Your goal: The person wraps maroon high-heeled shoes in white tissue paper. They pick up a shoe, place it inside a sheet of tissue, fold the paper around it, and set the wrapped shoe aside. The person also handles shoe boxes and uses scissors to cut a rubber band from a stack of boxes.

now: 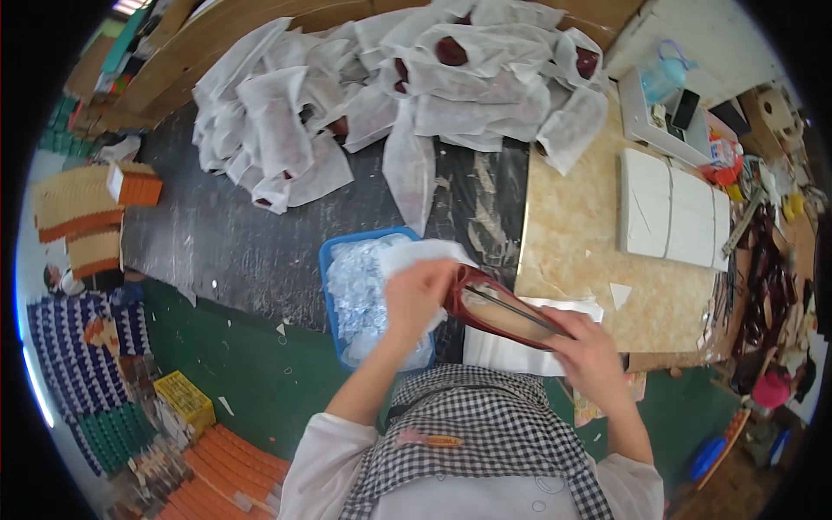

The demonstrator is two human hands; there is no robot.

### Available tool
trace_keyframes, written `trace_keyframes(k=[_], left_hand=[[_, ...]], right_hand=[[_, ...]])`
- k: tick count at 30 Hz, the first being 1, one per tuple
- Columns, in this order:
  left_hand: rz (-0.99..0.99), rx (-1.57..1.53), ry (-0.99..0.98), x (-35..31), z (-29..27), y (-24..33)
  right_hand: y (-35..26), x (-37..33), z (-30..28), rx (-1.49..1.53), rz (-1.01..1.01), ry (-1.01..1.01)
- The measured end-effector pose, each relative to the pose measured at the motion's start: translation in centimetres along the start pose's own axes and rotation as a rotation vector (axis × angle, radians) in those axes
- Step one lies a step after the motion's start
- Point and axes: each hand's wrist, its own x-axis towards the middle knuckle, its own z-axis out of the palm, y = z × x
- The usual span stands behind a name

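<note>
A dark red shoe [500, 325] is held up at a slant over the front edge of the table, its opening facing up. A thin dark stick [511, 309] runs lengthwise inside it, from the toe side to the heel. My left hand [420, 290] is closed at the toe end, its fingertips partly hidden. My right hand [589, 351] grips the heel end, the stick's end close to its fingers. Under my left hand stands a blue basket [324, 260] of crumpled clear plastic pieces [357, 286]. Some white sheeting [433, 253] shows behind that hand.
Many white-wrapped dark red shoes [477, 87] are heaped at the table's back. White sleeves [494, 349] lie below the shoe. On the right are a tied white stack [672, 208] and a white tray [637, 108] with a phone. Orange boxes [225, 477] stand lower left.
</note>
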Motion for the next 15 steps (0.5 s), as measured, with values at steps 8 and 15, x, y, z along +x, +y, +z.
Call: trace_keyframes(k=[8, 15], left_hand=[[0.071, 0.027, 0.359, -11.1, -10.2, -2.3], [-0.92, -0.25, 0.123, -40.8, -6.5, -25.2]], right_hand=[[-10.6, 20.8, 12.9, 1.145, -0.291, 0.119], [-8.9, 10.7, 18.3, 0.775, -0.237, -0.368]])
